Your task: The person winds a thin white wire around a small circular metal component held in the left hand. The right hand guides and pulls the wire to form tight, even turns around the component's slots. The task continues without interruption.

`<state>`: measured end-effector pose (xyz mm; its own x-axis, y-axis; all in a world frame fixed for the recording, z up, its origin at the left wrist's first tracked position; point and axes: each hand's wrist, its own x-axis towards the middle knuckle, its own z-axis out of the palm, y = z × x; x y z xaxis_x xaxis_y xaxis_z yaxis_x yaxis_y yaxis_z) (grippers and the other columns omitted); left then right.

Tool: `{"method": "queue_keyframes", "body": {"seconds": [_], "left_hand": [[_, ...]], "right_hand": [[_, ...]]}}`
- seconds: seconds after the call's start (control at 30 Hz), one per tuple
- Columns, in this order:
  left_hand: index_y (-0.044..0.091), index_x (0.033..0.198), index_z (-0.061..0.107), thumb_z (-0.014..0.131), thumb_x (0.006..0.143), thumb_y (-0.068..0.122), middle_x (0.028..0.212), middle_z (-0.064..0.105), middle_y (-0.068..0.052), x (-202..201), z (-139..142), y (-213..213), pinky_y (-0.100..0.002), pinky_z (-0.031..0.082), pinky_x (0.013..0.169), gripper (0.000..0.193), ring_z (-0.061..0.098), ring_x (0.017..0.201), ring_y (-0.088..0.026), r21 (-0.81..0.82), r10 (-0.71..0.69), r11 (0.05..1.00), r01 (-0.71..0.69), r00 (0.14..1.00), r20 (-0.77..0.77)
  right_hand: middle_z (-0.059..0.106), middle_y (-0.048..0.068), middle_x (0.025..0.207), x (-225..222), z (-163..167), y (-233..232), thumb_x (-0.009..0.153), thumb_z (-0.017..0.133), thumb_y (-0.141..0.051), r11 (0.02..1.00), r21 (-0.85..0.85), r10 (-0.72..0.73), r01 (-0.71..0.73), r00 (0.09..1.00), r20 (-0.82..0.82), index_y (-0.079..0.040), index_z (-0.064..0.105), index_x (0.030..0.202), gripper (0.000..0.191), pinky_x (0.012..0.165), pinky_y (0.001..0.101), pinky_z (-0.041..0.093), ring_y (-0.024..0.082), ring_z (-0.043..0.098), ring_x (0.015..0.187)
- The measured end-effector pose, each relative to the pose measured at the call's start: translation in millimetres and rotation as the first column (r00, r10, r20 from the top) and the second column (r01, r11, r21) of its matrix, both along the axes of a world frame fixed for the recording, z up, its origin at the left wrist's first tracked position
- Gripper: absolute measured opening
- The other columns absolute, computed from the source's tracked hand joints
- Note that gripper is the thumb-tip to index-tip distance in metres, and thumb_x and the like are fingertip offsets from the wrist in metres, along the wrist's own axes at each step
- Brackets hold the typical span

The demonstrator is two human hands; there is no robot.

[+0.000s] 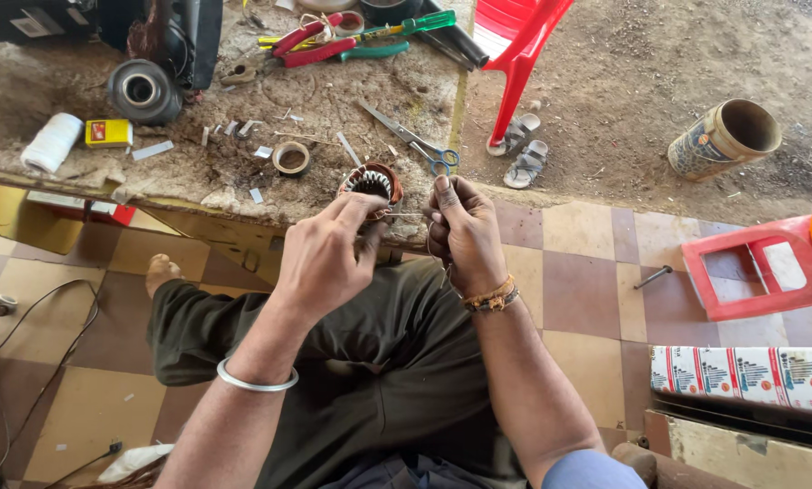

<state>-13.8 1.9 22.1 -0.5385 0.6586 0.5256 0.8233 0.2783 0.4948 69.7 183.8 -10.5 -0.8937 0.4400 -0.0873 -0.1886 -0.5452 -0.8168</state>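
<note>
A round motor stator [371, 184] with copper windings rests at the near edge of the dusty workbench [198, 177]. My left hand [326, 255] grips its lower side, fingers curled over the rim. My right hand [461, 228] sits just to the right of it, fingertips pinched on a thin thread or wire that runs toward the stator. Blue-handled scissors [418, 145] lie on the bench right behind my right hand. A metal bangle circles my left wrist and a beaded band my right wrist.
On the bench lie a tape roll [291, 158], a white thread spool [51, 142], a small yellow box [108, 133], a black round motor part [143, 91] and red and green pliers [334, 41]. A red plastic chair [519, 41], sandals [525, 149], a cardboard tube [725, 138] and a red stool [757, 267] stand to the right.
</note>
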Motion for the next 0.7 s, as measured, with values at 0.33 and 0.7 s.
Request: {"method": "queue_keyframes", "body": {"seconds": [0.33,0.7], "left_hand": [[0.007,0.105,0.073,0.067,0.083,-0.001,0.097,0.073,-0.008,-4,8,3,-0.041,0.058,0.063,0.024,0.072,0.071,-0.030,-0.274,0.021,0.960,-0.059,0.990,-0.139],[0.005,0.111,0.074,0.081,0.078,0.008,0.105,0.076,-0.013,-32,23,-15,-0.038,0.057,0.081,0.034,0.073,0.096,-0.032,-0.045,-0.286,0.953,0.299,0.942,0.177]], "right_hand": [[0.054,-0.001,0.073,34,27,-15,0.107,0.058,-0.021,0.983,0.174,0.061,-0.055,0.998,-0.025,-0.006,0.059,0.093,0.020,0.041,0.0195,0.028,0.001,0.038,0.050],[0.058,-0.001,0.074,36,6,-26,0.106,0.061,-0.016,0.979,0.194,0.058,-0.059,0.998,0.009,-0.005,0.063,0.094,0.017,0.041,0.0181,0.027,-0.001,0.038,0.050]]}}
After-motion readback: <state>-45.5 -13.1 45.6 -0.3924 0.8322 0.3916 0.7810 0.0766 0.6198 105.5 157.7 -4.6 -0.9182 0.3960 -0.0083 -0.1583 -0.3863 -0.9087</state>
